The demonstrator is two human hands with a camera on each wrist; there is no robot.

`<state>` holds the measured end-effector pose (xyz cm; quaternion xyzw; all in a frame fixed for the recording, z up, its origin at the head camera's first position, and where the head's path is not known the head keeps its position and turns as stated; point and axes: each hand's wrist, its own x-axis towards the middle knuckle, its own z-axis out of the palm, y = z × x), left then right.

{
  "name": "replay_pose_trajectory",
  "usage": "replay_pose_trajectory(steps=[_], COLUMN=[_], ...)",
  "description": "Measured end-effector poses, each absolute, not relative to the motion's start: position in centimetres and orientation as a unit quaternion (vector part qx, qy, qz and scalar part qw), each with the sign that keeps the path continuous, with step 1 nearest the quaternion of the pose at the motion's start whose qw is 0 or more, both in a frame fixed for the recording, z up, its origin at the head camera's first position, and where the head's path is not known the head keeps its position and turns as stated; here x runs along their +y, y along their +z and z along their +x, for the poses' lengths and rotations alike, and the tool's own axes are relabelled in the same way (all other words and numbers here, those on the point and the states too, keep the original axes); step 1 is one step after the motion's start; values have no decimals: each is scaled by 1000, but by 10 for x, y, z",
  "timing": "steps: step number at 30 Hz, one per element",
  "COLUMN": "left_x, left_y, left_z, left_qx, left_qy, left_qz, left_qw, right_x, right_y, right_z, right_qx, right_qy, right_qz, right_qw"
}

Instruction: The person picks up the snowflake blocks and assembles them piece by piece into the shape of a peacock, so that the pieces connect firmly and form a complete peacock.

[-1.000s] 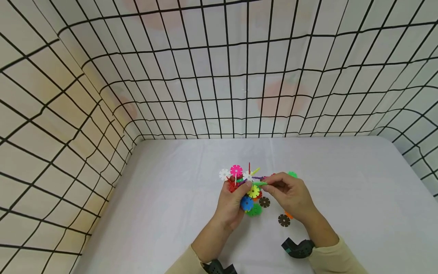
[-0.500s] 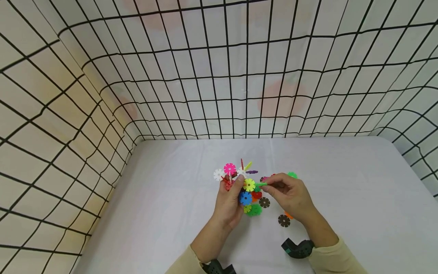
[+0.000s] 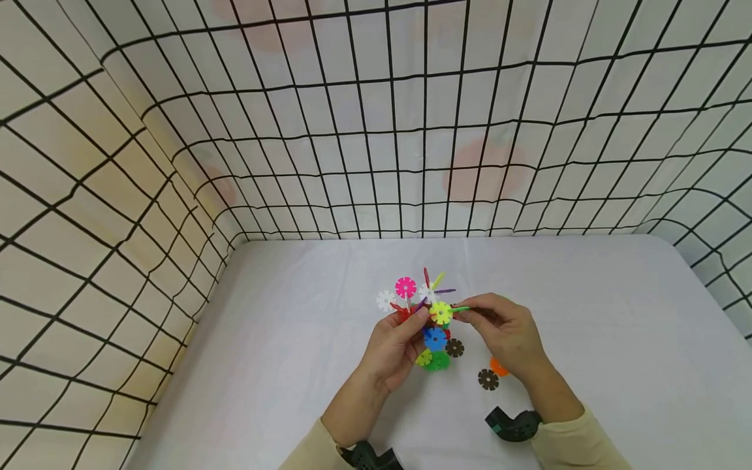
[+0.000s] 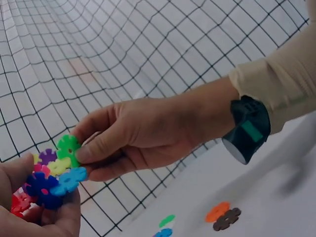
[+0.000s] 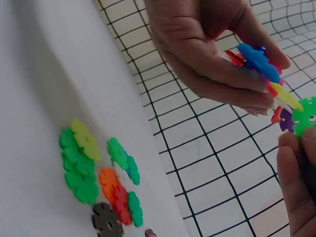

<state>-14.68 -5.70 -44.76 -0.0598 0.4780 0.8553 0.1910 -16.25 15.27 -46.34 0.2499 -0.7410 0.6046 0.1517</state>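
Note:
My left hand (image 3: 388,346) holds a cluster of joined, notched plastic building discs. A pink disc (image 3: 405,287) and white ones spread along its far side. Facing up near my thumb is a yellow disc (image 3: 440,313), with a blue disc (image 3: 435,339) just below it in the head view. From the right, my right hand (image 3: 508,336) pinches a green disc (image 4: 68,148) between thumb and fingers. Seen edge-on in the head view, the green disc meets the yellow disc's rim. The left palm and fingers hide part of the cluster.
Loose discs lie on the white table (image 3: 282,339) under and between the hands: a brown disc (image 3: 488,379), an orange disc (image 3: 499,367), and several green, yellow and red ones. A black wire mesh (image 3: 424,150) encloses the table's back and sides.
The cluster shifted left and tilted in my left hand, then came back right and up toward the green disc. My right hand rose slightly, still pinching the green disc.

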Motion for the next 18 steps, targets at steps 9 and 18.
replay_pose_trajectory(steps=[9, 18], left_x=[-57, -46], left_y=[-447, -450], left_z=[-144, -141], left_qx=[503, 485], left_qy=[844, 857], left_qz=[-37, -47], left_qw=[181, 170], right_x=[152, 162], right_y=[-463, -468], right_z=[-165, -169], right_qx=[-720, -841], right_qy=[590, 474], right_qz=[307, 195], right_qw=[198, 172])
